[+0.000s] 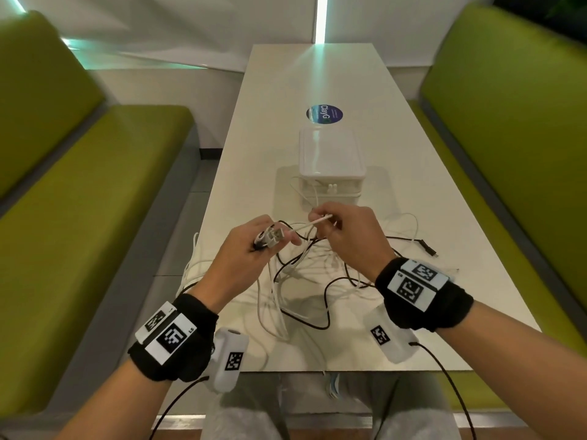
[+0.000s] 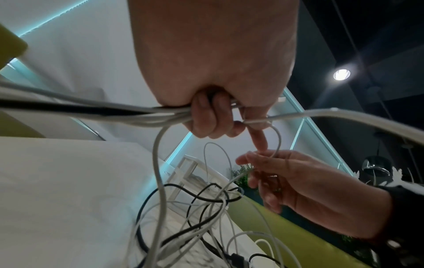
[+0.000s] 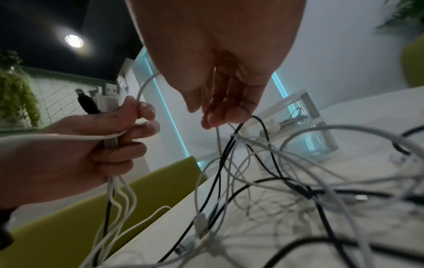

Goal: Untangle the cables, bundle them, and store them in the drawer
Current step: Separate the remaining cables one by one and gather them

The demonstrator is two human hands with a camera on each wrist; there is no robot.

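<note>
A tangle of white and black cables (image 1: 305, 274) lies on the near half of the white table (image 1: 397, 173). My left hand (image 1: 254, 246) grips a bunch of cable ends with USB plugs (image 1: 270, 238) sticking out above the fist; in the left wrist view its curled fingers (image 2: 206, 116) clamp several white strands and a black one. My right hand (image 1: 346, 230) pinches a thin white cable (image 1: 317, 222) that runs across to the left hand, its fingertips (image 3: 218, 117) closed on the strand. A small white drawer box (image 1: 330, 163) stands just beyond both hands.
Green benches (image 1: 79, 185) flank the table on both sides. A round blue sticker (image 1: 324, 114) lies behind the drawer box. A black cable plug (image 1: 428, 249) lies to the right of the tangle. Some cables hang over the table's near edge (image 1: 330, 376).
</note>
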